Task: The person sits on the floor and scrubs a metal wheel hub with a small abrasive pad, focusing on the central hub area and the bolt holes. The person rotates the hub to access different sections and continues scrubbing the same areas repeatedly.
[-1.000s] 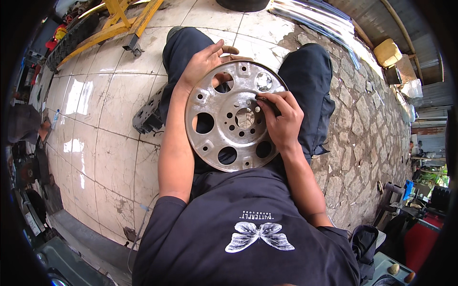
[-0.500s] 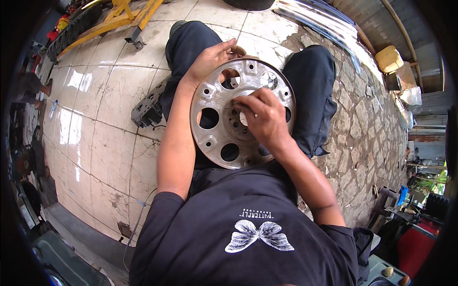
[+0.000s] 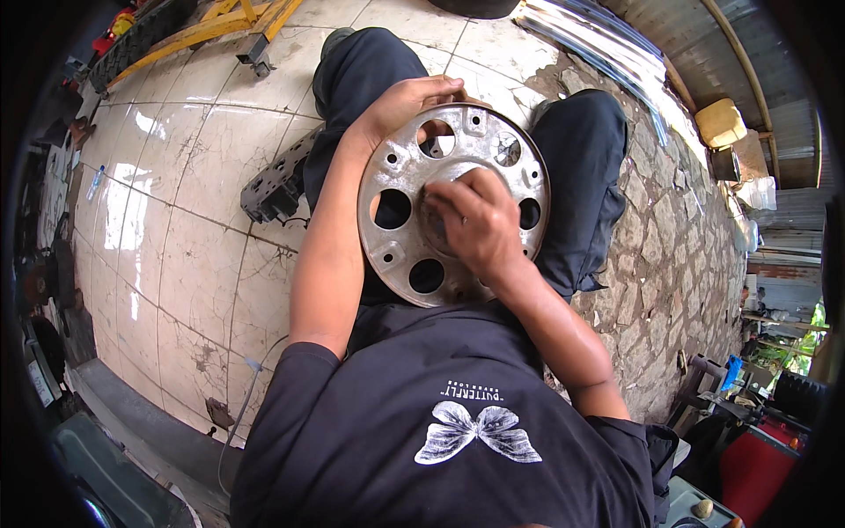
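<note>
A round grey metal flexplate (image 3: 412, 172) with large round holes and smaller bolt holes rests tilted across my lap. My left hand (image 3: 410, 104) is wrapped round its far left rim, and some of its fingers show behind the plate through a hole. Over the centre hub, my right hand (image 3: 480, 220) is closed with its fingertips pressed together against the metal. Something small and dark seems to be pinched there, but the fingers cover it. The same hand hides most of the hub's ring of bolt holes.
A dark metal block (image 3: 277, 183) with many openings lies on the tiled floor (image 3: 185, 238) beside my left leg. Rough stone paving (image 3: 664, 238) runs along the right. A yellow metal frame (image 3: 207, 42) on casters stands far left, and a yellow jerrycan (image 3: 720, 123) far right.
My right hand has moved slightly down and left over the hub, covering more of its middle. The flexplate has shifted a little right and up in view; my left hand still grips its rim.
</note>
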